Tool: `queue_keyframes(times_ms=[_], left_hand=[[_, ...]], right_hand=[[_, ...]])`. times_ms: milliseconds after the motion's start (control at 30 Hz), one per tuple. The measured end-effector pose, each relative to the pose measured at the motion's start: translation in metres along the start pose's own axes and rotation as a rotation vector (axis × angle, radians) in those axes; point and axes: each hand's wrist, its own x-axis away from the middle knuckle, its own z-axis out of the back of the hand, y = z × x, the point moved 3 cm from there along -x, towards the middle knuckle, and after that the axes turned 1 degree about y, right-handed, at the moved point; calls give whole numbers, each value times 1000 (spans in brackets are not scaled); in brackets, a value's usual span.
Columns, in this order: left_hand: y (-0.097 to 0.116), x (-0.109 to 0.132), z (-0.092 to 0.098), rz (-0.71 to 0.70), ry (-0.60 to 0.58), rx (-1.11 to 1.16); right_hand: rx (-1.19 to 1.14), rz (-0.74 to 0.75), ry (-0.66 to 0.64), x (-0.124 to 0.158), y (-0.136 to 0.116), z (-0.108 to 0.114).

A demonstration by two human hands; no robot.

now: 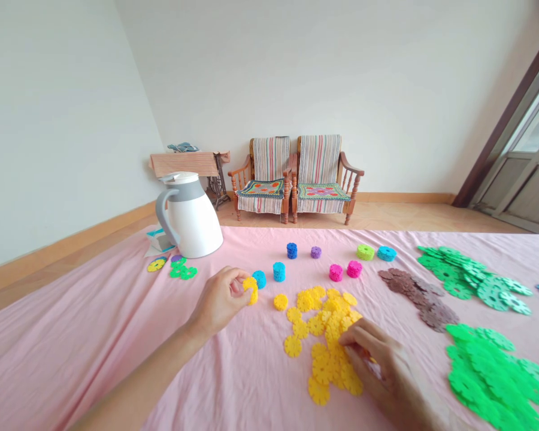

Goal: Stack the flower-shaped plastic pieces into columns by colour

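My left hand point(222, 299) is raised over the cloth, pinching a few yellow snowflake discs point(250, 288) held together on edge. Right behind them stands a light blue disc stack point(259, 279). My right hand point(381, 365) is at the right side of a loose heap of yellow snowflake discs point(326, 365). Its fingers are bent, and yellow shows at the fingertips and under the palm. How many discs it grips is hidden. Between the hands sits a short yellow disc stack point(281, 301).
Small stacks in blue point(291, 250), purple point(315, 252), pink point(336, 273) and lime point(365, 252) stand farther back. Brown discs point(417, 296) and green discs point(489, 371) lie in heaps at right. A white jug point(195, 221) stands at back left on the pink cloth point(117, 335).
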Motion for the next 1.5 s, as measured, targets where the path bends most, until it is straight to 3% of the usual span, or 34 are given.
queue_keyframes(times_ms=[400, 533, 733, 967, 1200, 1333, 1433, 1500], left_hand=[[-9, 0, -6, -3, -51, -21], [14, 7, -1, -65, -28, -11], [63, 41, -25, -125, -385, 127], [73, 51, -39, -125, -426, 114], [71, 50, -40, -167, -364, 66], [50, 31, -23, -140, -184, 46], [27, 12, -6, -107, 16, -4], [12, 3, 0, -73, 49, -25]], right_hand=[[0, -21, -42, -1, 3, -1], [-3, -26, -33, 0, 2, 0], [-21, -34, -25, 1, 1, -1], [-34, -50, -35, 2, 2, -1], [-44, -57, -46, 1, 1, -1], [-40, -56, -42, 2, 1, -1], [-39, -54, -39, 1, 1, -1], [-39, -52, -36, 1, 1, -1]])
